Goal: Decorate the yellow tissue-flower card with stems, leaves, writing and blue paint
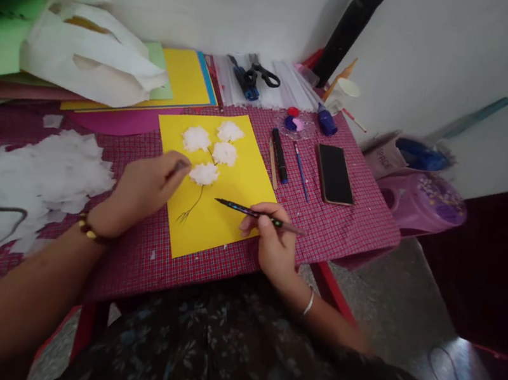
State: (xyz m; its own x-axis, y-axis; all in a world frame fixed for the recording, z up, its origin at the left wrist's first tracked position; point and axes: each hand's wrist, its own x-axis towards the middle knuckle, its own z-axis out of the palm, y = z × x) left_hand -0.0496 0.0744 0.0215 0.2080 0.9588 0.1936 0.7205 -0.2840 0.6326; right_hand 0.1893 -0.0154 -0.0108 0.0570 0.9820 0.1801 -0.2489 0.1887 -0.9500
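Note:
My right hand (275,238) holds a slim black pen (236,206) with coloured specks, its tip pointing left just over a yellow sheet (223,230). On that sheet sit several white ruffled paper flowers (204,174). Thin dark stem lines (190,209) run below and between them, branching at the bottom. My left hand (151,183) is closed at the sheet's left edge, beside the lowest flower. Something greyish shows at its fingertips, too small to name.
White paper pieces (59,172) lie piled at left, below coloured sheets (180,75). Right of the yellow sheet are a black marker (279,155), a blue paintbrush (302,172), a phone (335,174) and a paint palette (295,126). Scissors (263,71) lie at the back.

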